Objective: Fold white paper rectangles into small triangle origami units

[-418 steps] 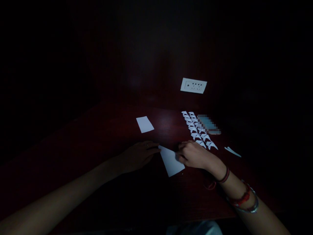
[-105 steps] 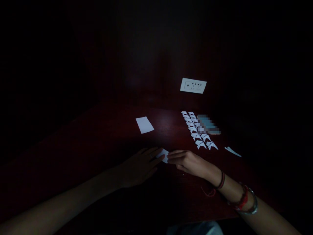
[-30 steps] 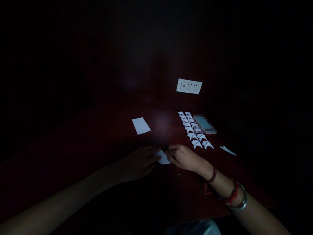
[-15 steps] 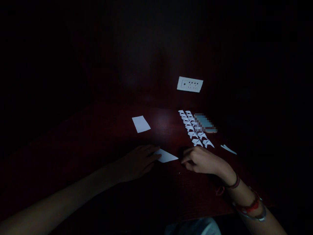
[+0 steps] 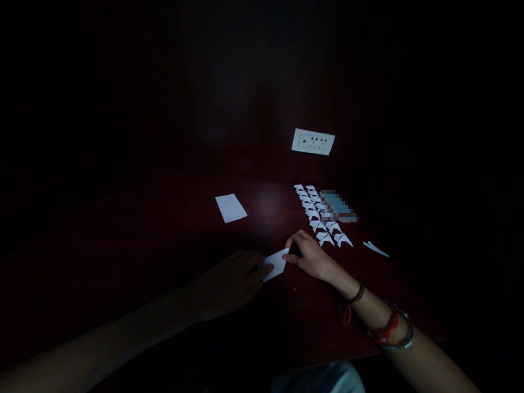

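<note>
Low over the dark red table, a small folded piece of white paper (image 5: 275, 264) is held between both hands. My left hand (image 5: 241, 275) grips its left end, thumb in front and fingers behind. My right hand (image 5: 306, 255) pinches the upper right corner between thumb and fingers. Beyond the left hand a flat white sheet of paper (image 5: 231, 208) lies on the table. Two rows of small folded paper figures (image 5: 323, 238) stretch away past the right hand.
A phone (image 5: 339, 206), partly pixelated, lies beside the paper rows. Thin white strips (image 5: 375, 249) rest to the right. A white socket plate (image 5: 313, 142) is on the back panel. The table (image 5: 319, 327) ends at its front edge, with a clothed knee (image 5: 323, 379) below.
My right hand has moved left and taken hold of the paper's right end. The paper is now tilted, its right side higher, and its pointed right tip no longer shows.
</note>
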The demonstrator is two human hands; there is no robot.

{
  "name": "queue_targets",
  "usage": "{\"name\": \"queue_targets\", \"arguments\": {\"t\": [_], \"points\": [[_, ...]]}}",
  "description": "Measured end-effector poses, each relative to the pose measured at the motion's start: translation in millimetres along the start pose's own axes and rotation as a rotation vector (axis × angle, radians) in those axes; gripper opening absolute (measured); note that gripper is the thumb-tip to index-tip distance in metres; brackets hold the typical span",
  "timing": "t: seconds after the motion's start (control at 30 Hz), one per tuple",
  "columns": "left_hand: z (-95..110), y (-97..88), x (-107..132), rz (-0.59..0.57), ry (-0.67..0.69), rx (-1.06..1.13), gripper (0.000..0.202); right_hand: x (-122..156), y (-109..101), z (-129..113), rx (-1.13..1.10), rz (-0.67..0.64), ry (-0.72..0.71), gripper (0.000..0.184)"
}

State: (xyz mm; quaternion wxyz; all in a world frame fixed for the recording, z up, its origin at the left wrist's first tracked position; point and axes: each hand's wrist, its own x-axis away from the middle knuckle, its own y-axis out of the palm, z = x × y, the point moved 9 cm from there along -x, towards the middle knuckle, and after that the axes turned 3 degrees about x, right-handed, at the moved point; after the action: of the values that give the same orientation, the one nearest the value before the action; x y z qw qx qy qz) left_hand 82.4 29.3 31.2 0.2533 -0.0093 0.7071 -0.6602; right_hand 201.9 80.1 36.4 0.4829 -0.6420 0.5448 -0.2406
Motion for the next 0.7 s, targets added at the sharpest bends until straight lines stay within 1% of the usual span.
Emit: {"name": "queue_targets", "arguments": {"t": [0.1, 0.17, 0.23, 0.3, 0.4, 0.5, 0.6, 0.7], "points": [[2.4, -1.9, 2.4, 0.002, 0.031, 0.001, 0.033, -3.5, 1.5, 3.5, -0.072, -0.013, 0.018, 0.015], [2.8, -2.4, 2.9, -0.022, 0.027, -0.001, 0.034, -5.8, 3.9, 6.1, -0.173, -0.014, 0.041, 0.017], [3.3, -2.1, 2.0, -0.045, 0.015, 0.0, 0.036, -7.5, 4.1, 9.1, -0.296, 0.031, 0.082, 0.022], [2.9, -3.3, 0.2, -0.035, -0.011, -0.004, 0.038, -7.9, 3.2, 9.2, -0.417, 0.095, 0.102, 0.026], [2.1, -4.5, -2.3, -0.021, -0.047, 0.013, 0.038, -6.3, 5.2, 0.5, -0.54, 0.112, 0.061, 0.022], [4.9, -9.5, -2.2, 0.012, -0.027, 0.039, 0.035, -2.4, 5.2, -5.9, -0.513, 0.107, 0.021, 0.016], [5.8, -13.6, 0.9, 0.041, -0.015, 0.059, 0.033, 0.9, 2.4, -4.0, -0.42, 0.119, 0.029, 0.014], [2.4, -11.3, 3.4, 0.024, -0.052, 0.049, 0.033, 2.8, -1.4, -3.0, -0.337, 0.125, 0.037, 0.014]]}}
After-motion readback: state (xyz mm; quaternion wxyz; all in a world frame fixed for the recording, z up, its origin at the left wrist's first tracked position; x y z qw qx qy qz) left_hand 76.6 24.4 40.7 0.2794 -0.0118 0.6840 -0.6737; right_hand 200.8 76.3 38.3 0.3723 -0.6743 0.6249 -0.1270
